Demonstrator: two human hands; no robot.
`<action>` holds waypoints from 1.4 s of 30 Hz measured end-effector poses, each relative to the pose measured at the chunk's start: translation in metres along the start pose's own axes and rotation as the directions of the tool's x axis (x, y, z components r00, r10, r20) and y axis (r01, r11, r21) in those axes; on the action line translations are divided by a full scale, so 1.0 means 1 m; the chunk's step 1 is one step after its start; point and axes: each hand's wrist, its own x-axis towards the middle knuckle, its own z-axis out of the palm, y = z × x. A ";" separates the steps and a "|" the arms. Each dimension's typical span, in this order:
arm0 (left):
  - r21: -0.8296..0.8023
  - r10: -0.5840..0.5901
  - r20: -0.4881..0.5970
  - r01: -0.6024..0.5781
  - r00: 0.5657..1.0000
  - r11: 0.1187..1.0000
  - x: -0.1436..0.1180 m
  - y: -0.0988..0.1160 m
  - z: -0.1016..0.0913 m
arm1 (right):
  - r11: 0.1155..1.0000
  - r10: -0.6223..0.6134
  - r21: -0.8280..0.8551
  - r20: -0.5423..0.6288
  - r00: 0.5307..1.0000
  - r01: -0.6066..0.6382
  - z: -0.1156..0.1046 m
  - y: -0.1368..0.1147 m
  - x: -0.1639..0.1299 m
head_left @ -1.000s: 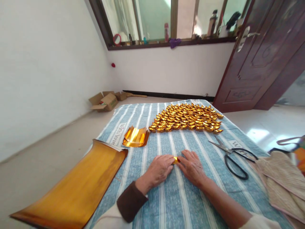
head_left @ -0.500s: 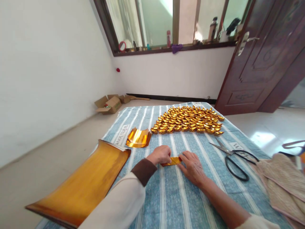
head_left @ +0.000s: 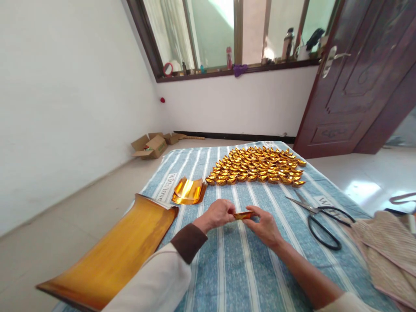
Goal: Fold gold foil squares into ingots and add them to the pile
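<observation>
A small strip of folded gold foil paper is held between my two hands over the striped cloth. My left hand pinches its left end, fingers curled. At the right end, the thumb and fingers of my right hand grip it from below and above. Beyond the hands lies a broad cluster of folded gold paper ingots. A short stack of gold foil sheets sits to the left of them. Nearer on the left is a large stack of gold paper with curled edges.
Black-handled scissors lie partly open right of my hands. A beige knitted cloth covers the right edge of the blue striped tablecloth. On the floor behind stands an open cardboard box; a dark red door is at right.
The folded foil strip has come up off the cloth and turned edge-on. My right hand has changed from lying against it to pinching its right end.
</observation>
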 end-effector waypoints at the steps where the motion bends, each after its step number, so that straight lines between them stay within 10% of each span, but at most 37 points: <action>1: 0.029 0.032 -0.063 -0.031 0.997 0.999 0.000 0.000 0.001 | 0.997 0.027 0.073 0.039 0.999 -0.030 -0.002 -0.003 0.002; 5: 0.143 0.164 -0.238 -0.132 0.957 0.981 -0.003 0.002 0.008 | 0.989 -0.142 0.044 -0.018 0.990 0.142 -0.005 -0.013 0.003; 13: 0.255 0.298 -0.346 -0.216 0.890 0.942 -0.021 -0.004 0.042 | 0.661 -0.626 -0.416 0.153 0.765 0.624 -0.004 -0.024 -0.009; 20: 0.199 0.342 -0.364 -0.286 0.866 0.937 -0.047 -0.007 0.061 | 0.606 -0.634 -0.317 0.361 0.684 0.730 -0.008 -0.028 -0.022; 42: -0.070 0.167 -0.403 -0.212 0.900 0.975 -0.057 -0.003 0.070 | 0.722 -0.483 -0.230 0.507 0.714 0.652 -0.019 -0.019 -0.013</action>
